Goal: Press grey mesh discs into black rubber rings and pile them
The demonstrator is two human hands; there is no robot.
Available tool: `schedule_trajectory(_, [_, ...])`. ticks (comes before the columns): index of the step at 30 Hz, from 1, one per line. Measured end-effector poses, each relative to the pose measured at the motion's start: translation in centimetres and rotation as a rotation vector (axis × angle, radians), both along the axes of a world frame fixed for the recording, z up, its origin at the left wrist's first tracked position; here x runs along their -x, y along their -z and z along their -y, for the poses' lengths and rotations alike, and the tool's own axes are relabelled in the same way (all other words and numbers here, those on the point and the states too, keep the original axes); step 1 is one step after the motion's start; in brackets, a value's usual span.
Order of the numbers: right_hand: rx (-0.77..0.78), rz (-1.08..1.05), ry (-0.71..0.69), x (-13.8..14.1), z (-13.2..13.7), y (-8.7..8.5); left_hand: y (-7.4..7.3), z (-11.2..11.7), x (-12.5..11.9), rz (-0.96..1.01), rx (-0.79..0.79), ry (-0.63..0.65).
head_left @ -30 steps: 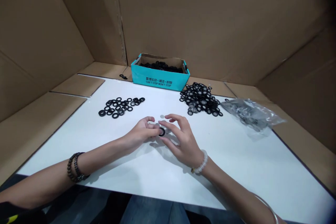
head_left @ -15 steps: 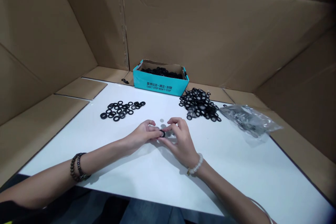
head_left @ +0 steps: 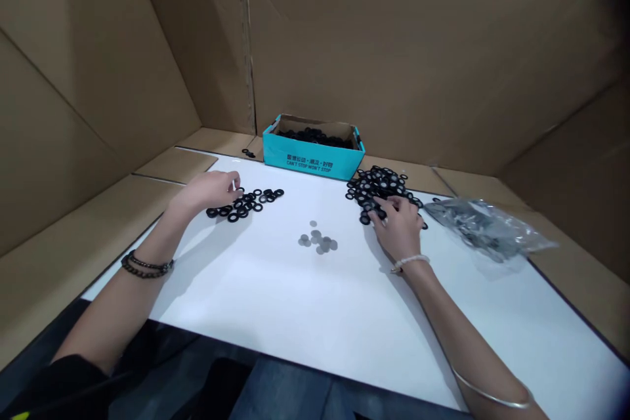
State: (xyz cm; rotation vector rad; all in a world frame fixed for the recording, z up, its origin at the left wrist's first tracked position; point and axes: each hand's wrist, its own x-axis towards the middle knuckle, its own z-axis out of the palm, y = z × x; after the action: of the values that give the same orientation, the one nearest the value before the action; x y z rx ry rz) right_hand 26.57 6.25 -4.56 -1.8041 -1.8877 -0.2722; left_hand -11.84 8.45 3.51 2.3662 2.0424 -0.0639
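Note:
My left hand (head_left: 209,189) rests on the left edge of a small spread of plain black rubber rings (head_left: 249,202), fingers curled and pinched at the pile; what they hold is too small to make out. At the near edge of a larger heap of black rings with mesh centres (head_left: 378,190), my right hand (head_left: 398,222) has its fingers bent down into the heap. Between my hands, several small grey mesh discs (head_left: 317,241) lie loose on the white table (head_left: 305,302).
A teal cardboard box (head_left: 312,157) filled with black rings stands at the back of the table. A clear plastic bag (head_left: 487,226) of parts lies at the right. Brown cardboard walls (head_left: 394,59) enclose the table on three sides.
Both hands left the table's middle, where they held one black ring together. The left went to the left ring pile, the right to the right heap. The grey discs now lie uncovered.

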Motion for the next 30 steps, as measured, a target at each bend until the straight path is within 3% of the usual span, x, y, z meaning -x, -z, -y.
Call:
schedule_trajectory(3, [-0.045,0.018,-0.101,1.9,0.8,-0.3,0.5,-0.1,0.3,0.014,0.135,-0.041])
schedule_trajectory(5, [-0.031,0.018,-0.229,3.3,1.6,-0.4,0.8,-0.3,0.4,0.034,0.136,-0.014])
schedule_trajectory(8, [0.087,-0.012,-0.431,4.8,2.7,-0.7,0.5,-0.4,0.6,0.092,0.053,0.04])
schedule_trajectory(11, [0.163,-0.051,-0.54,5.6,3.5,-0.8,-0.2,-0.2,0.5,0.219,-0.088,0.049])
schedule_trajectory(15, [0.183,-0.049,-0.578,5.9,3.6,-0.8,-0.6,0.5,-1.8,0.61,-0.18,0.044])
schedule_trajectory(18, [0.236,-0.044,-0.637,5.9,3.4,-0.8,0.5,1.2,-4.7,0.99,-0.015,0.036])
schedule_trajectory(20, [0.281,-0.066,-0.662,5.9,3.2,-0.9,1.6,1.7,-6.5,1.129,0.15,0.016])
schedule_trajectory(24, [0.316,-0.114,-0.663,5.9,3.2,-1.1,3.2,2.7,-8.6,1.203,0.353,-0.022])
schedule_trajectory(30, [0.258,-0.21,-0.586,6.0,3.1,-1.0,4.9,3.4,-9.5,1.352,0.422,-0.052])
